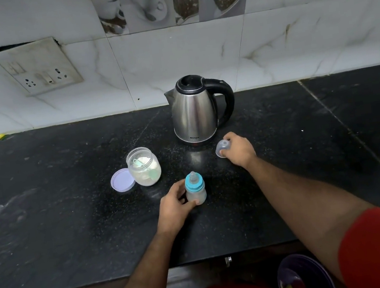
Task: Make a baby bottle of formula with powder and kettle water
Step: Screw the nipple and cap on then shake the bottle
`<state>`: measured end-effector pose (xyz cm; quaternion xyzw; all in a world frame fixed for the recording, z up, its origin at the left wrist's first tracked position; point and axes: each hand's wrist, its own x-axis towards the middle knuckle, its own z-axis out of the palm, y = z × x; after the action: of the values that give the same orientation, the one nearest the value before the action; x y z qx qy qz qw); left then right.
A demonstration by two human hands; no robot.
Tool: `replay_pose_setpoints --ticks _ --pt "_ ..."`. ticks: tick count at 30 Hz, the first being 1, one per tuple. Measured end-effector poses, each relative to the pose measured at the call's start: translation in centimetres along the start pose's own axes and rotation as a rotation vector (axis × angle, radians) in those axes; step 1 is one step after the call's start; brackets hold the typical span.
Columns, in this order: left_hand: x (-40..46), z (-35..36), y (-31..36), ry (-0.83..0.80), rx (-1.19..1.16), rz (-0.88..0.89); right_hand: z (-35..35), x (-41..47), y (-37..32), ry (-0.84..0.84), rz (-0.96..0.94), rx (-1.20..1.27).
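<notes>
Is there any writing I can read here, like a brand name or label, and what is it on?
"MILTON": small pale letters low on the steel kettle, near its base; blurry, so this is my best reading.
Baby bottle, powder jar, purple lid: no text visible.
Switchboard: no readable markings.

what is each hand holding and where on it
Left hand grips the baby bottle round its lower body; right hand holds the clear cap by its side.

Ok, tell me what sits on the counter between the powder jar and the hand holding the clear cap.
Nothing: the head view shows bare black counter between the powder jar and the right hand gripping the clear cap.
</notes>
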<state>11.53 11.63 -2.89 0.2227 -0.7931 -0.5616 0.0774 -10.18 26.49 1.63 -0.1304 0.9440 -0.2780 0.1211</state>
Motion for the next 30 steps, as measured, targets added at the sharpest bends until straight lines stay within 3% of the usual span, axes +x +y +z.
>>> replay_pose_setpoints --ticks 13,17,21,30 --pt "-0.5 -0.2 -0.2 0.029 -0.118 0.015 -0.6 -9.4 -5.5 -0.001 -0.237 0.609" --pt "-0.6 -0.3 -0.2 0.022 -0.121 0.063 -0.6 -11.9 -5.7 0.030 -0.352 0.570" --pt "-0.8 -0.5 -0.2 0.014 -0.132 0.080 0.2 -13.0 -5.5 0.035 -0.433 0.372" --pt "-1.0 -0.9 0.2 0.004 -0.163 0.093 1.3 -13.3 -5.1 -0.007 -0.464 0.111"
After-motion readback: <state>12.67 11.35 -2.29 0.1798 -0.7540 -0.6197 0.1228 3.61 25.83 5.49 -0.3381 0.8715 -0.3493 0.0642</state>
